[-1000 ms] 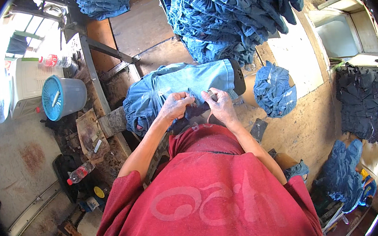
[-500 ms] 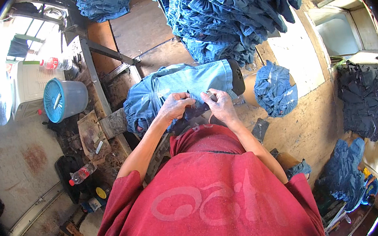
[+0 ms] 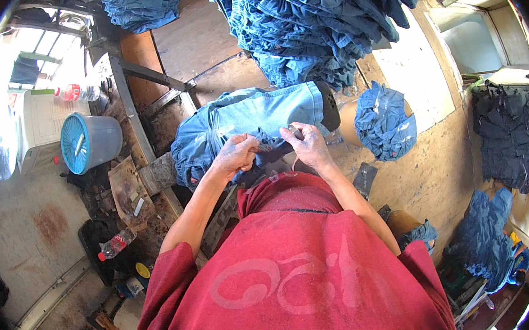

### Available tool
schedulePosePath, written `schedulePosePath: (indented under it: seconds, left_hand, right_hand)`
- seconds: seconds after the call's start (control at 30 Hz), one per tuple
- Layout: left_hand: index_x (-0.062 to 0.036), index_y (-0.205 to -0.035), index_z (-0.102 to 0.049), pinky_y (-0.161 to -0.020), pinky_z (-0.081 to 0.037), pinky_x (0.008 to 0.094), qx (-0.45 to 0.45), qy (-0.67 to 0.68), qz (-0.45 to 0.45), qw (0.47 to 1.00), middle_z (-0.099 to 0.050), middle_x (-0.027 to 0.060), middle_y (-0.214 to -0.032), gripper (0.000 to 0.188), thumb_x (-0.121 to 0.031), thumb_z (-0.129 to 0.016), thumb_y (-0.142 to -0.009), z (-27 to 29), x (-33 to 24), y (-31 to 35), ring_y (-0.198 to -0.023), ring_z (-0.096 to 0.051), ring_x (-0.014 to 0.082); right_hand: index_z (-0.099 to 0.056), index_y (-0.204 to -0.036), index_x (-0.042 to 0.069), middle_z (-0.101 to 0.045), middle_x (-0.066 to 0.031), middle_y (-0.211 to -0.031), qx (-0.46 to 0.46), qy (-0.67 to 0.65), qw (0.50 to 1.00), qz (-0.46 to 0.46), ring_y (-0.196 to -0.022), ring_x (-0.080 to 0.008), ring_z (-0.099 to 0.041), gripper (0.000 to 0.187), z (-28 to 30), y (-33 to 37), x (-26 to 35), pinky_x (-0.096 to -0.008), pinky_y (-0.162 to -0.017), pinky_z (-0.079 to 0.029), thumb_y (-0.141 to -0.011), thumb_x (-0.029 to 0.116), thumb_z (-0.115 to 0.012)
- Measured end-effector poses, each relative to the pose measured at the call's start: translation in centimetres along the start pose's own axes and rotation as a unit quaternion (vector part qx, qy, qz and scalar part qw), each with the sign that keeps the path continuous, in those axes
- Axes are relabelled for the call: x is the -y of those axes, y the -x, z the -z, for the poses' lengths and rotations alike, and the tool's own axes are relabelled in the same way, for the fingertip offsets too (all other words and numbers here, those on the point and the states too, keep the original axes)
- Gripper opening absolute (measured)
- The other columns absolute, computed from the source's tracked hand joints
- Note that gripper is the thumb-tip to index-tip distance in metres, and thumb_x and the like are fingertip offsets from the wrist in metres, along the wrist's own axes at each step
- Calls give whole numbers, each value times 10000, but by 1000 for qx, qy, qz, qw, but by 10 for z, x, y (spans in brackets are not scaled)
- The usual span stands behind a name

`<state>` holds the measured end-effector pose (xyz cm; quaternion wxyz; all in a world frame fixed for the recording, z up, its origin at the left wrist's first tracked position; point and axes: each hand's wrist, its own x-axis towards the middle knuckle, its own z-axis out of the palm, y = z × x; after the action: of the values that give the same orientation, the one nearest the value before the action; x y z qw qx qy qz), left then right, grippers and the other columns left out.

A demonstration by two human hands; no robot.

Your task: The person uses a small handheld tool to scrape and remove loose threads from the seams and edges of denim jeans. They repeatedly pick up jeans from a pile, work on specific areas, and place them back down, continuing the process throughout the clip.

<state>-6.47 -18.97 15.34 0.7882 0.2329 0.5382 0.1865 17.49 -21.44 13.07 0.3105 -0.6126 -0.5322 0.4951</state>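
A light-blue denim garment (image 3: 259, 114) is pulled over a dark, rounded form (image 3: 329, 108) in front of me. My left hand (image 3: 236, 156) is closed in a pinch on the garment's near edge. From it a strip of darker cloth (image 3: 276, 153) runs toward my right hand (image 3: 312, 150). The right fingers are curled closed around a small grey, metallic-looking piece (image 3: 297, 134), too small to make out. Whether they also grip the cloth is hidden.
A tall heap of denim garments (image 3: 308, 25) lies beyond the form, with another denim bundle (image 3: 383, 120) to the right. At left stand a blue-lidded bucket (image 3: 97, 140) and a metal frame (image 3: 131, 108). Dark garments (image 3: 511, 136) are stacked at far right.
My left hand has drawn left and slightly down, widening the gap between my hands. More of the dark cloth strip shows between them. My right hand has hardly moved.
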Motion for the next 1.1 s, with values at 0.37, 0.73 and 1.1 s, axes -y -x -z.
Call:
schedulePosePath:
  seconds: [0.37, 0.73, 1.1]
  left_hand:
    - [-91, -841, -663, -397, -226, 248, -16, -125, -16, 992, -446, -93, -572, 226, -243, -743, -988, -17, -10, -7, -414, -332, 21]
    - [-111, -769, -638, -396, -235, 258, -21, -140, -4, 990, -434, -94, -573, 263, -233, -753, -972, -17, -12, -11, -424, -344, 15]
    - [-93, -808, -668, -404, -237, 269, -33, -157, 5, 987, -454, -83, -578, 214, -206, -748, -972, -18, -13, -10, -422, -351, 29]
  right_hand:
    - [-682, -872, -25, -634, -232, -700, -26, 49, 998, 38, -598, -350, -591, 443, -1, 4, 9, -455, -621, -478, -1025, 389, -711]
    - [-649, -870, -38, -539, -147, -636, -46, 43, 998, 32, -594, -189, -456, 459, -4, 7, 7, -419, -590, -411, -1034, 386, -712]
    - [-654, -877, -27, -485, -118, -622, -25, 13, 999, 19, -599, -181, -409, 424, -3, 8, 7, -415, -590, -404, -1045, 359, -701]
